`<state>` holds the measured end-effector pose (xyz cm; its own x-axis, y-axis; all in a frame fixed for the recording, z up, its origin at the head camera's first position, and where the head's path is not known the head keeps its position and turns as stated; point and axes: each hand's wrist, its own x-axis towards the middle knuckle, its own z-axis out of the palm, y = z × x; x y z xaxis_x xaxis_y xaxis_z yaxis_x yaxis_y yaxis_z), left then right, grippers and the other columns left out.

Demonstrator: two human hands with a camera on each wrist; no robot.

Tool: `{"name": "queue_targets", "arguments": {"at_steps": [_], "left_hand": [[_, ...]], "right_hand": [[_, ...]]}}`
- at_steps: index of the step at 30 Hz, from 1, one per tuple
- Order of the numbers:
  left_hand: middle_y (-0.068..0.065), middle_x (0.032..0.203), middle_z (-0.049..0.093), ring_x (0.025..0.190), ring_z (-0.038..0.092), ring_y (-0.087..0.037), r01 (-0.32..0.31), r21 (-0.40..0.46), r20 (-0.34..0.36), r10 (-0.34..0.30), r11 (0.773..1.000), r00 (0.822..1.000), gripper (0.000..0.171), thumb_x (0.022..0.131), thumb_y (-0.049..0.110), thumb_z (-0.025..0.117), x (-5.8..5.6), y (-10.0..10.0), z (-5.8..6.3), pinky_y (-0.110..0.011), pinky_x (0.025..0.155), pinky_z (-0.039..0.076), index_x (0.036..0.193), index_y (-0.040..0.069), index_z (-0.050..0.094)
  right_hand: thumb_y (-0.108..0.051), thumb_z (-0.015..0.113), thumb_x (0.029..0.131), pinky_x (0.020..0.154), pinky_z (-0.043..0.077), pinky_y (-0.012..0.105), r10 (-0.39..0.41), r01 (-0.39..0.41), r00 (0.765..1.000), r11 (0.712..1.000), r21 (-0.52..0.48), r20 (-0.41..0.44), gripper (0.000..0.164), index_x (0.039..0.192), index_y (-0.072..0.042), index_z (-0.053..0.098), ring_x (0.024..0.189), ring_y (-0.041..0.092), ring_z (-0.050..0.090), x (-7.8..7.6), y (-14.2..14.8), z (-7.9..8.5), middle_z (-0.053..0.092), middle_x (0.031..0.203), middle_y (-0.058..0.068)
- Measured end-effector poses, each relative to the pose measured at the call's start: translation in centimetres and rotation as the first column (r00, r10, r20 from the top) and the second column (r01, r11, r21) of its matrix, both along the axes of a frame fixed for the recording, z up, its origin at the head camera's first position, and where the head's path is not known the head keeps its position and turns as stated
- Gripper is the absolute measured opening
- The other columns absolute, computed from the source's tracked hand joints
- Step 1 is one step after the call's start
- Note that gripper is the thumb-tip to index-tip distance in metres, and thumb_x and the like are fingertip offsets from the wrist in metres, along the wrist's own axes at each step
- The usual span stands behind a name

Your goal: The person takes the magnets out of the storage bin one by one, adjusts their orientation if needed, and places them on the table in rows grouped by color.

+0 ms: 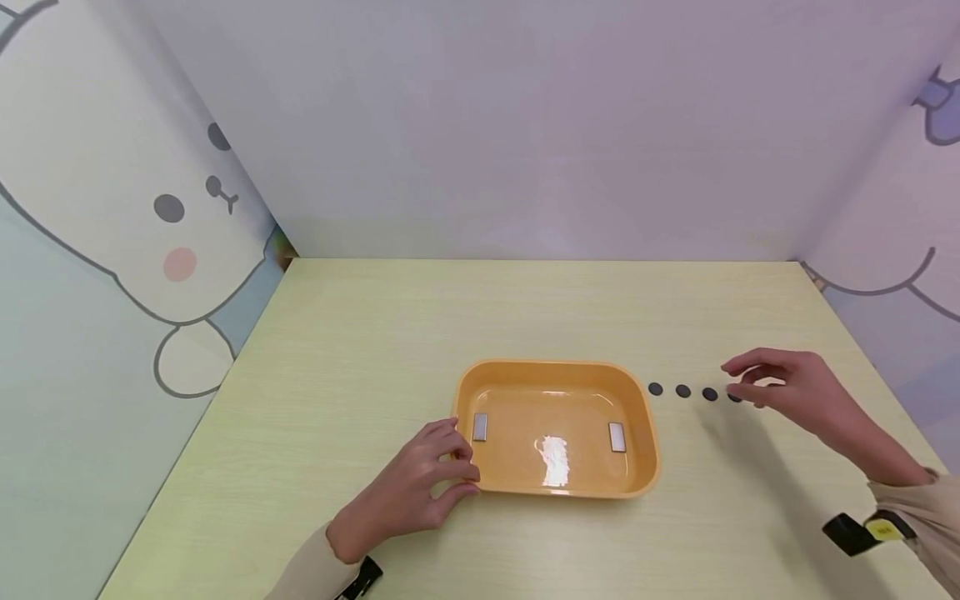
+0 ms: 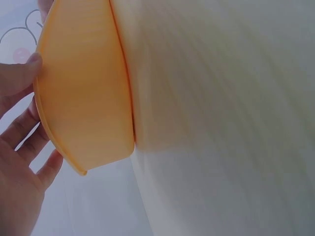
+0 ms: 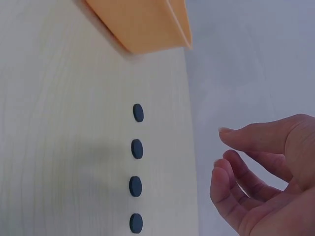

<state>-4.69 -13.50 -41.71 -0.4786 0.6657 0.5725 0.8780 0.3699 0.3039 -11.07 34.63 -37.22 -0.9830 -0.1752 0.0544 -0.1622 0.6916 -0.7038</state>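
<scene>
An orange plastic basin (image 1: 555,408) rests on the table, with two small silver-grey rectangular pieces inside, one at its left end (image 1: 480,427) and one at its right (image 1: 617,437). My left hand (image 1: 416,482) holds the basin's left rim, fingers and thumb bent at the edge; the left wrist view shows it against the basin's side (image 2: 88,88). Several black round discs (image 1: 682,391) lie in a row right of the basin. Over the rightmost disc hovers my right hand (image 1: 798,392), partly covering it in the head view. Its thumb and fingertips are apart, holding nothing (image 3: 137,149).
The pale wooden table (image 1: 375,333) meets a plain back wall (image 1: 525,142). Side panels with cartoon animal drawings stand at the left (image 1: 90,150) and right (image 1: 885,208). A wrist-worn device (image 1: 851,533) is on the right sleeve.
</scene>
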Motion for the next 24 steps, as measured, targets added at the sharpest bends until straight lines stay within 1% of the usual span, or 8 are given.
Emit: {"name": "queue_targets", "arguments": {"at_steps": [7, 9, 13, 17, 22, 24], "left_hand": [[0.005, 0.085, 0.054, 0.083, 0.053, -0.009, 0.000, 0.003, -0.001, 0.000, 1.000, 1.000, 0.012, 0.073, 0.013, 0.078, 0.0, -0.1, -0.2, -0.048, 0.101, 0.040, 0.077, 0.017, 0.068], [0.005, 0.085, 0.054, 0.083, 0.053, -0.009, -0.001, 0.003, -0.001, 0.001, 1.000, 1.000, 0.012, 0.073, 0.013, 0.078, 0.0, -0.1, -0.2, -0.048, 0.101, 0.041, 0.077, 0.017, 0.068], [0.005, 0.085, 0.054, 0.082, 0.053, -0.009, -0.004, 0.000, 0.000, 0.004, 1.000, 1.000, 0.011, 0.074, 0.013, 0.078, 0.0, -0.1, -0.2, -0.048, 0.102, 0.040, 0.077, 0.017, 0.068], [0.006, 0.085, 0.054, 0.082, 0.053, -0.009, -0.006, -0.008, 0.001, 0.006, 1.000, 1.000, 0.011, 0.075, 0.014, 0.078, 0.0, -0.1, -0.2, -0.047, 0.103, 0.039, 0.077, 0.018, 0.068], [0.006, 0.085, 0.054, 0.082, 0.053, -0.009, -0.005, -0.009, 0.007, 0.005, 1.000, 1.000, 0.011, 0.074, 0.014, 0.078, 0.0, -0.1, -0.2, -0.048, 0.102, 0.040, 0.077, 0.018, 0.068], [0.006, 0.085, 0.054, 0.082, 0.053, -0.009, -0.004, -0.007, 0.011, 0.005, 1.000, 1.000, 0.011, 0.074, 0.014, 0.078, 0.0, -0.1, -0.1, -0.048, 0.102, 0.040, 0.077, 0.018, 0.068]], "right_hand": [[-0.010, 0.074, 0.081, 0.058, 0.053, 0.024, 0.060, -0.058, 0.998, 0.996, -0.069, 0.034, 0.023, 0.104, -0.008, 0.067, 0.073, 0.008, 0.063, 0.3, -1.7, 1.1, 0.066, 0.090, -0.008], [-0.008, 0.073, 0.081, 0.058, 0.053, 0.023, 0.080, -0.075, 0.996, 0.992, -0.103, 0.041, 0.022, 0.103, -0.008, 0.067, 0.073, 0.009, 0.063, 0.3, -2.1, 1.3, 0.067, 0.090, -0.005], [-0.005, 0.072, 0.081, 0.060, 0.054, 0.024, 0.125, -0.115, 0.990, 0.981, -0.158, 0.060, 0.023, 0.103, -0.008, 0.067, 0.074, 0.011, 0.064, 0.3, -2.7, 1.5, 0.067, 0.092, -0.003], [-0.005, 0.071, 0.083, 0.061, 0.055, 0.026, 0.171, -0.151, 0.981, 0.969, -0.193, 0.090, 0.023, 0.105, -0.006, 0.066, 0.075, 0.015, 0.065, 0.3, -3.2, 1.8, 0.066, 0.094, -0.003], [-0.002, 0.067, 0.085, 0.064, 0.056, 0.028, 0.244, -0.213, 0.963, 0.949, -0.231, 0.114, 0.022, 0.107, -0.004, 0.064, 0.077, 0.020, 0.065, 0.3, -3.9, 2.1, 0.067, 0.095, 0.006], [-0.003, 0.067, 0.085, 0.064, 0.056, 0.029, 0.264, -0.229, 0.956, 0.942, -0.244, 0.124, 0.022, 0.107, -0.003, 0.064, 0.078, 0.021, 0.065, 0.2, -4.3, 2.2, 0.066, 0.096, 0.008]]}}
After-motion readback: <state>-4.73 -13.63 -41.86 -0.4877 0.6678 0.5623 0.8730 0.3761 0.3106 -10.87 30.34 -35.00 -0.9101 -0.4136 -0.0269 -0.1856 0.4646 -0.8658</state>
